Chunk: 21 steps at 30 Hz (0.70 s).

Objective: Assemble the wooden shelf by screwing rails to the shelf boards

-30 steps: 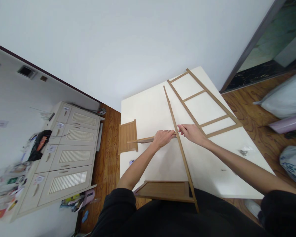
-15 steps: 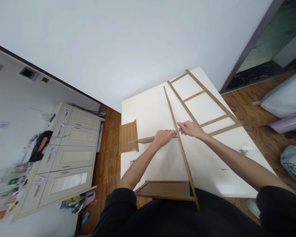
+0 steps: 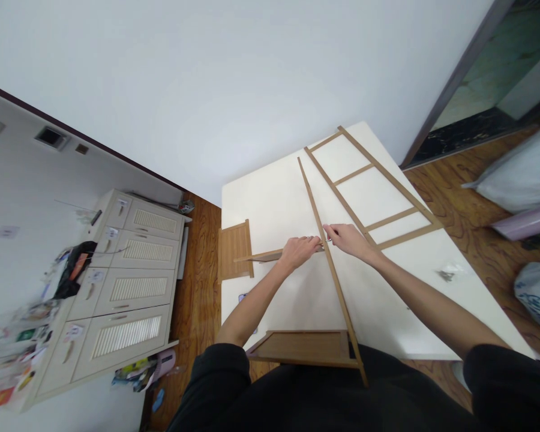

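A long thin wooden rail (image 3: 337,282) runs across the table toward my body. My left hand (image 3: 299,251) is closed over a wooden shelf board (image 3: 265,256), pressing its end to the rail's left side at about mid-length. Its fingertips lie at the joint. On the other side of the rail, my right hand (image 3: 347,237) pinches a small silver hex key (image 3: 328,240) close against the wood. Most of the key is hidden by the fingers. Near my body, a wooden panel (image 3: 301,346) meets the same rail close to its near end.
A ladder-like wooden frame (image 3: 387,174) lies on the white table (image 3: 270,198) at right. Another wooden panel (image 3: 235,249) is at the left edge. A clear bag of small hardware (image 3: 447,274) rests at right. White cabinets (image 3: 139,252) stand left; plastic bags (image 3: 517,171) sit on the floor.
My right hand has turned slightly at the joint, its fingers now folded more closely round the hex key. My left hand and the wooden parts stay almost where they were.
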Motion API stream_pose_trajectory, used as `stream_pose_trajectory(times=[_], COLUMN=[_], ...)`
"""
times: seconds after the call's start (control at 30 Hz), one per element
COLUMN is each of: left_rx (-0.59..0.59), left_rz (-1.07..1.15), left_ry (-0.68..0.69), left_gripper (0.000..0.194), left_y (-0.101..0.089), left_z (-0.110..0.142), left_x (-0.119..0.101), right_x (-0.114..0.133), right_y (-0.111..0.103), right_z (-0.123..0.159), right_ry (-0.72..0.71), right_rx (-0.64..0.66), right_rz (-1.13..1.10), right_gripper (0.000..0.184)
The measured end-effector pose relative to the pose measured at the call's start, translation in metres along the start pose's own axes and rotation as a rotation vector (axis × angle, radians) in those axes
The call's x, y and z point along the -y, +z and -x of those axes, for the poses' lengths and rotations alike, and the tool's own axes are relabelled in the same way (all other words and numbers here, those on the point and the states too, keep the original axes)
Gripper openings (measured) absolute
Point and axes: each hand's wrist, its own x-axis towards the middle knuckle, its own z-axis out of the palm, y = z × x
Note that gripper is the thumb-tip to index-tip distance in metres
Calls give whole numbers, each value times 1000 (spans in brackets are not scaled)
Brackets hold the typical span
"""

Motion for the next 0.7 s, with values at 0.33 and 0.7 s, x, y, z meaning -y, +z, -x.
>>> stream_pose_trajectory(times=[0.33,0.7], left_rx=[-17,-26], left_rz=[4,-2], left_ry=[18,31], left_gripper=[31,35], left_y=[-4,3], left_z=[0,-3], left_x=[-3,-4], right_x=[-19,-19], right_y=[24,30], right_z=[5,12], right_ry=[-79,-22], right_rx=[-201,-258], right_rz=[47,-75], right_gripper=[41,43])
